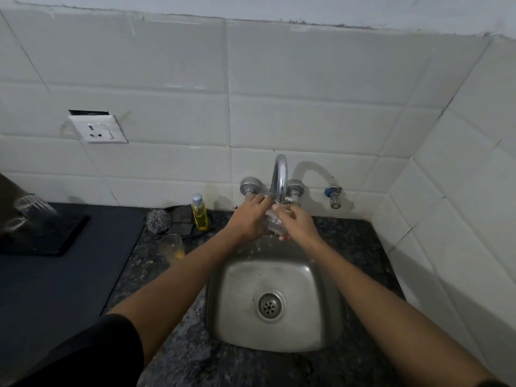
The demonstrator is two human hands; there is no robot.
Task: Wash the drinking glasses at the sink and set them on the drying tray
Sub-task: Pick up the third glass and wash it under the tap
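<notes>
Under the chrome tap (280,177) I hold a clear drinking glass (273,222) between both hands, above the back edge of the steel sink (329,303). My left hand (250,217) wraps its left side and my right hand (297,222) covers its right side. Most of the glass is hidden by my fingers. Water drops fall below it. Another glass with orange residue (171,247) stands on the counter left of the sink. Two clear glasses (33,212) (15,224) rest on the black drying tray (69,236) at far left.
A yellow dish-soap bottle (199,212) and a steel scrubber (157,221) sit behind the dirty glass, against the white tiled wall. A small spare tap (334,196) juts from the wall on the right. A dark mat (64,289) covers the left counter. A wall socket (97,129) is above.
</notes>
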